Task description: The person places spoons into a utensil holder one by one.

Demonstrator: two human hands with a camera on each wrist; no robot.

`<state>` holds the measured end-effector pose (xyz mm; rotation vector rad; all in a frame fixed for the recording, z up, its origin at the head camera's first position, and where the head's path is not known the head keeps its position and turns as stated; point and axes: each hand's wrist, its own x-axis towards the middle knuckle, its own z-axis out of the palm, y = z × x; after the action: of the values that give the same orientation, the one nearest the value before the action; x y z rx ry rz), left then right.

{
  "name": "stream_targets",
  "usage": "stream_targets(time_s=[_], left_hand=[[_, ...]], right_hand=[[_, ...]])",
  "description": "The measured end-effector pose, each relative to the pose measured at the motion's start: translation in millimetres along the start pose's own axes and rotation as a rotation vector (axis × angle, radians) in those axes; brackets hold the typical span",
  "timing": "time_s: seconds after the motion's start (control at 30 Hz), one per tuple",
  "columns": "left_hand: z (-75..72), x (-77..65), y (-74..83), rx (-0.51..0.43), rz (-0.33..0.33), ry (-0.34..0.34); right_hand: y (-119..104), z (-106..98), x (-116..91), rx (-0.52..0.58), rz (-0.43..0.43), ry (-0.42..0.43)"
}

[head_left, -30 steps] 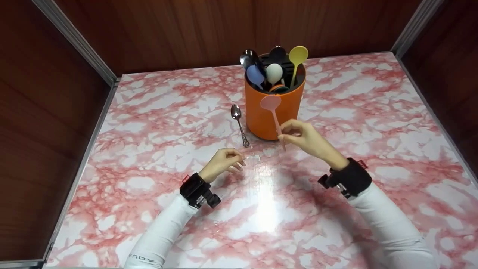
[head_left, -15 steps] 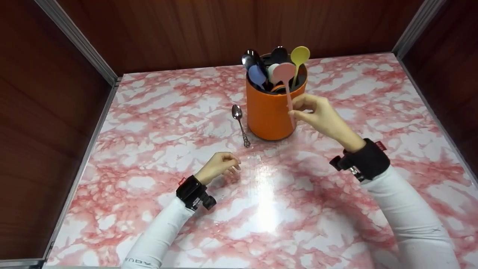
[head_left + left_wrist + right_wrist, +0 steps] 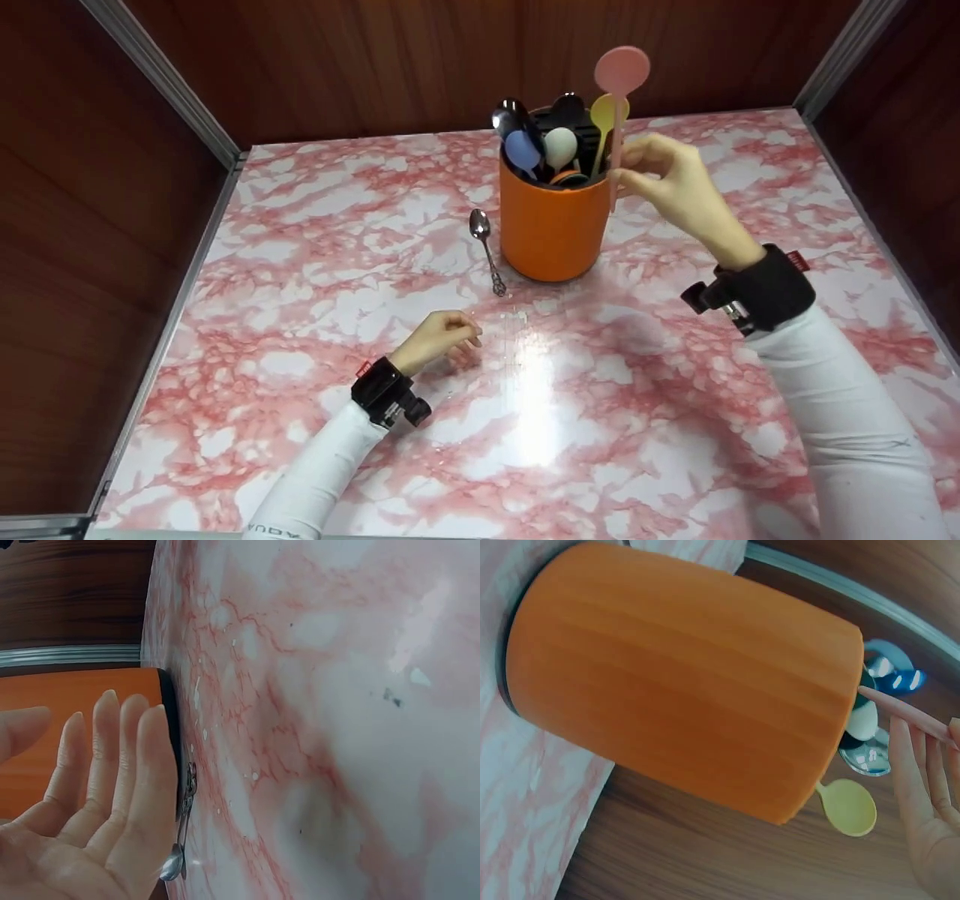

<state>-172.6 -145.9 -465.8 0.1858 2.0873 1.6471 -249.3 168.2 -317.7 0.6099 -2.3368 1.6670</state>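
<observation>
My right hand (image 3: 671,180) pinches a pink spoon (image 3: 622,71) by its handle, bowl up, at the right rim of an orange utensil holder (image 3: 555,232). In the right wrist view the handle's end shows beside the rim of the holder (image 3: 682,682). The holder contains a yellow spoon (image 3: 606,112), a white spoon (image 3: 560,147), a blue spoon (image 3: 522,150) and dark, shiny ones. A small metal spoon (image 3: 480,225) lies on the table left of the holder. My left hand (image 3: 439,339) is near the table with loosely bent fingers, holding nothing.
The pink-and-white marbled table (image 3: 337,225) has wooden walls (image 3: 375,67) at the back and sides. A metal strip (image 3: 202,255) runs along its left edge. Small white specks lie near the left hand.
My right hand has raised the pink spoon from in front of the holder, up and to the right, to rim height. My left hand has drawn back slightly toward the lower left.
</observation>
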Motion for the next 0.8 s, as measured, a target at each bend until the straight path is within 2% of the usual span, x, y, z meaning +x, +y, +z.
stream_targets(time_s=[0.13,0.37,0.57,0.8], left_hand=[[0.9,-2.0,-1.4,0.024,0.000,-0.003],[4.0,-5.2,-2.6,0.046,0.025,-0.006],[8.2,-4.9,-3.3,0.023,0.013,-0.006],[9.8,-3.5,-5.1,0.006,0.050,0.010]], right_hand=[[-1.6,-6.6,8.1,-0.020,-0.018,0.037],[-5.4,-9.9,24.3,0.023,-0.001,0.081],[-5.5,-7.0,38.3,0.066,0.073,0.095],[1.7,4.9,44.1,0.050,0.059,0.135]])
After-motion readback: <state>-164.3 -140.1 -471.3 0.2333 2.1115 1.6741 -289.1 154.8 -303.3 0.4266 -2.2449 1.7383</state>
